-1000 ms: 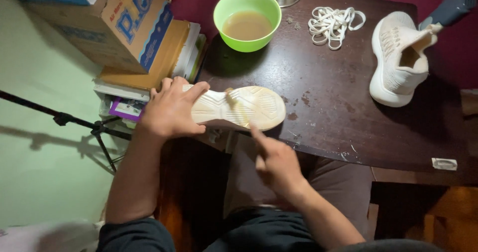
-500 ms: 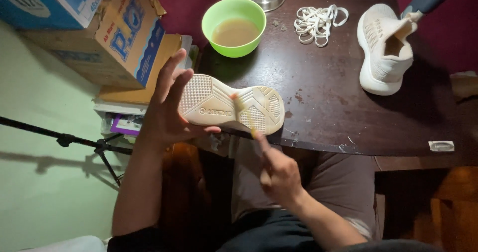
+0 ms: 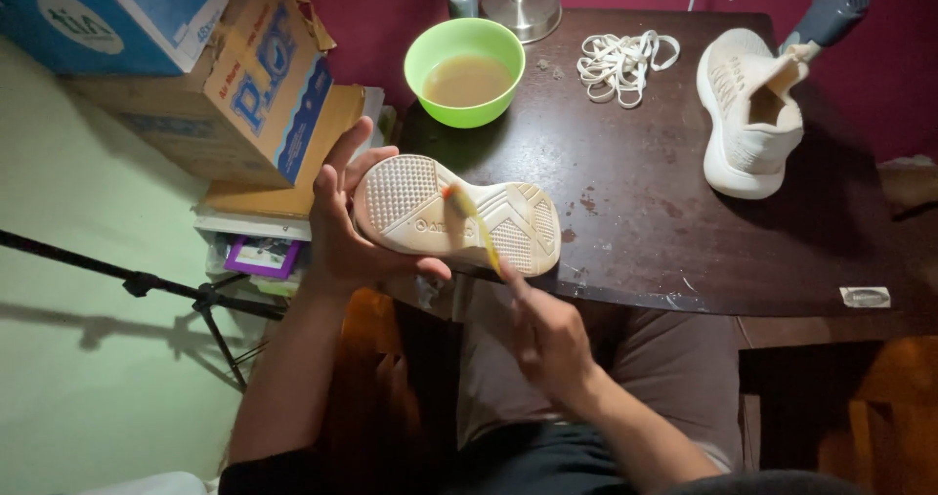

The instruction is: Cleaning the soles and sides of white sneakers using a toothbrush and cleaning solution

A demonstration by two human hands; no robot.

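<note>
Two cream shoes (image 3: 456,214) (image 3: 750,114), one green bowl (image 3: 465,70), two cardboard boxes (image 3: 117,11) (image 3: 239,94), one brush (image 3: 474,226), one bundle of laces (image 3: 622,62).

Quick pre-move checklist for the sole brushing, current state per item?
1. Shoe held sole up: ok, left hand grips its heel end.
2. Brush on the sole: ok, its tip touches mid-sole; right hand holds the handle.
3. Green bowl with murky liquid nearby: ok, upright on the table.
4. Second shoe out of the way: ok, far right side.
5. Laces apart from the liquid: ok.
6. Sole clean: cannot tell.
</note>
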